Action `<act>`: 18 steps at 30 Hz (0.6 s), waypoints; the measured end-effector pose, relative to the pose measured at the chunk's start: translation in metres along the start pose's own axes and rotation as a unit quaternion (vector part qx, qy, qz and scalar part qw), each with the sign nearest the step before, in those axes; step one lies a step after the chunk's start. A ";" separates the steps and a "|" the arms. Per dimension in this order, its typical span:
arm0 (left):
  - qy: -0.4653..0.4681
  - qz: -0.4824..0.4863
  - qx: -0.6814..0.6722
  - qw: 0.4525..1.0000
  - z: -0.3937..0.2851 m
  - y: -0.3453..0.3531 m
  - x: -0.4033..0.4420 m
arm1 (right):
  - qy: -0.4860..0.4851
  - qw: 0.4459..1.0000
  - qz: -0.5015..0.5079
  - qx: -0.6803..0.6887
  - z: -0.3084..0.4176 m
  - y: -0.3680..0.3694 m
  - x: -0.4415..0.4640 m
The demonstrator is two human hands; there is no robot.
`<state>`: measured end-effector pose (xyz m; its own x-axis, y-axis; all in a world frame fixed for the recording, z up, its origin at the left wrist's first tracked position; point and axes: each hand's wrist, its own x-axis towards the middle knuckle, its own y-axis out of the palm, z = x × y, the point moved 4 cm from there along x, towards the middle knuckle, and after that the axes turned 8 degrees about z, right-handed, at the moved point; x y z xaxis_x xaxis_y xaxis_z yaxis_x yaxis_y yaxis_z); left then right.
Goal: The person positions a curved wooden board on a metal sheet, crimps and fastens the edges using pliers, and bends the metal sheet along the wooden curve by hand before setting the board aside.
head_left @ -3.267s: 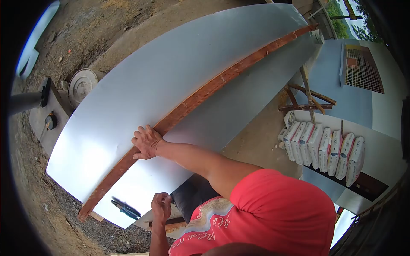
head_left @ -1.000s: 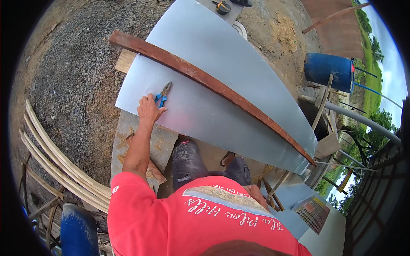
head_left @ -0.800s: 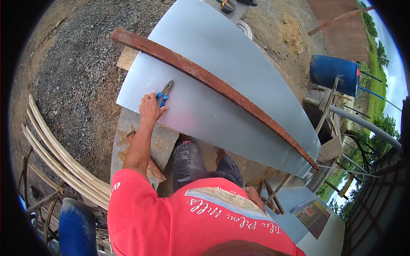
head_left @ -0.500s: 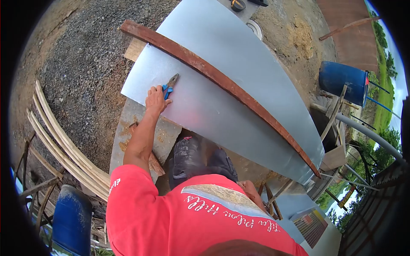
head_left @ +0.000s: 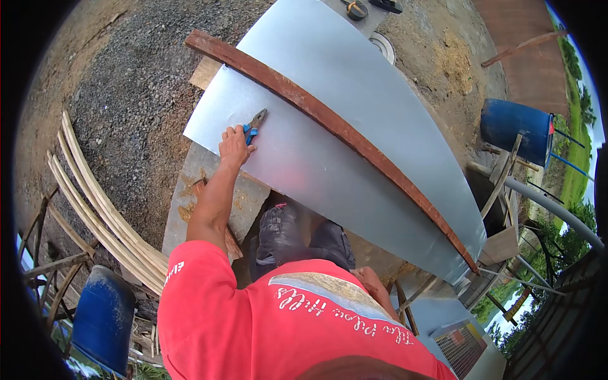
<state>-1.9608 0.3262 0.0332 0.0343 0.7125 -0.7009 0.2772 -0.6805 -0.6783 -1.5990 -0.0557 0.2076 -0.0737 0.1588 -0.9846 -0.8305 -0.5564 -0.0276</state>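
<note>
My left hand [head_left: 235,145] is closed around the blue handles of a pair of pliers [head_left: 256,125]. The jaws point away from me, above a shiny metal sheet [head_left: 354,82]. Across that sheet runs a long reddish-brown bar [head_left: 316,111], just beyond the plier tips. Low at my right side, beside my shirt, is my right hand [head_left: 368,279] with its fingers curled. Whatever it may hold is hidden.
Pale wooden strips [head_left: 104,215] lie on the left over gravel. Blue barrels stand at the lower left [head_left: 104,320] and right [head_left: 516,130]. A tape measure [head_left: 356,9] sits beyond the sheet. A wooden piece [head_left: 231,244] is by my left arm.
The camera view has shifted slightly, so the surroundings sit a little further right or lower. Both hands keep nearly the same places, and the pliers stay in my left hand.
</note>
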 end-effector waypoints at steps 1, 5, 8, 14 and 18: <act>0.000 -0.001 -0.001 1.000 0.000 0.000 0.001 | 0.002 1.000 0.005 -0.005 -0.001 0.000 0.001; -0.005 0.001 -0.004 1.000 0.000 0.001 -0.001 | 0.000 1.000 0.010 -0.012 -0.005 0.000 0.003; -0.006 0.003 -0.007 1.000 -0.001 0.001 -0.001 | 0.004 1.000 0.015 -0.009 0.000 0.001 0.001; -0.018 0.023 -0.015 0.999 -0.001 -0.001 -0.001 | 0.003 1.000 0.013 0.022 -0.009 0.009 0.007; -0.018 0.015 -0.014 1.000 -0.004 -0.002 -0.005 | -0.001 1.000 0.015 0.012 -0.015 0.012 0.010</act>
<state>-1.9577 0.3246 0.0387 0.0095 0.6844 -0.7291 0.3027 -0.6969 -0.6502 -1.6016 -0.0728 0.1944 -0.1002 0.1428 -0.9847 -0.8412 -0.5407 0.0072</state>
